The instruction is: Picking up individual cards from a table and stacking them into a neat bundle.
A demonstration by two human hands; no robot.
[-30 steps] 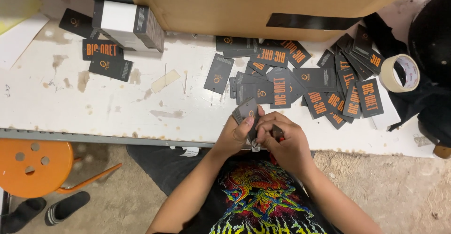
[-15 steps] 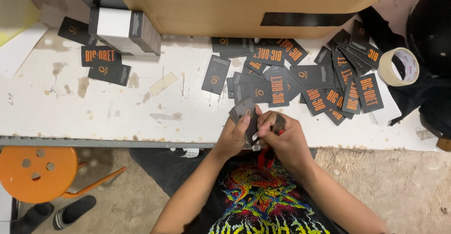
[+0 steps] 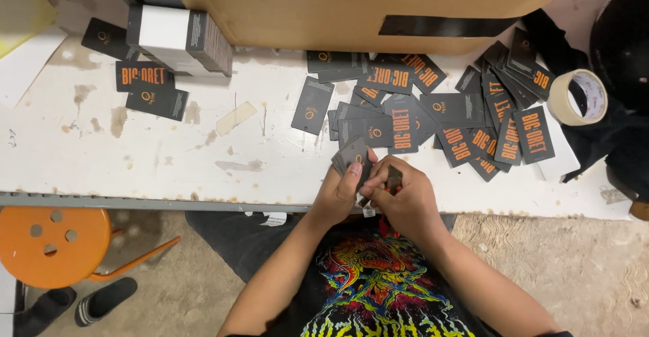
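My left hand [image 3: 336, 194] grips a small fanned stack of dark grey cards [image 3: 351, 154] at the near edge of the white table [image 3: 149, 161]. Close beside it, my right hand [image 3: 404, 200] pinches a single dark tag [image 3: 394, 177] between thumb and fingers, its fingertips touching the left thumb. A small white label shows under the hands. Several more dark cards with orange print [image 3: 433, 117] lie scattered just beyond the hands.
A big cardboard box [image 3: 324, 6] spans the table's back. A white-and-black box [image 3: 179, 36] and a few cards [image 3: 149, 87] lie at left. A tape roll [image 3: 574, 97] and black cloth sit at right. An orange stool [image 3: 47, 242] stands lower left.
Both hands stay together at the table edge, handling the cards. The red item seen under the hands half a second ago is now mostly hidden. The view has shifted slightly.
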